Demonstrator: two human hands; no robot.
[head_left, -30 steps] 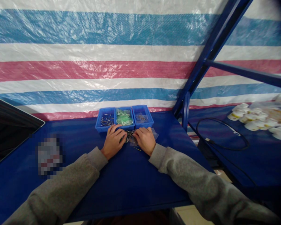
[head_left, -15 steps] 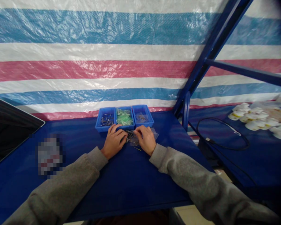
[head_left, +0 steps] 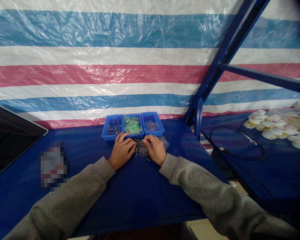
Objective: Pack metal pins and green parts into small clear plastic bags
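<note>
Basically both hands are at the small metal pieces [head_left: 136, 152], on the surface [head_left: 130, 196] just at 6 o'clock from the middle blue bin [head_left: 134, 136]. From the left hand [head_left: 121, 152] fingers the visible loose piece sits close, about 4 o'clock, long axis roughly 12-to-6; left is nearer to it. From the right hand [head_left: 155, 149] fingers it's near 8 o'clock. A stray yellowish piece [head_left: 146, 158] lies near 6 o'clock of the right fingers, axis about 10-to-4, right hand nearer. Pieces look thin, straight, silvery to dark, partly hidden by fingers and a crumpled clear plastic bag [head_left: 166, 144], which pokes out at 3 o'clock of the right hand. Left fingers curled, slightly spread, tips down at the pile; can't tell if anything's gripped. Right thumb and index bent close together by the bag, grip can't be confirmed. Left bin [head_left: 112, 137] has similar pieces, middle one green bagged stuff, right bin [head_left: 153, 133] a clear bag with small contents.
</note>
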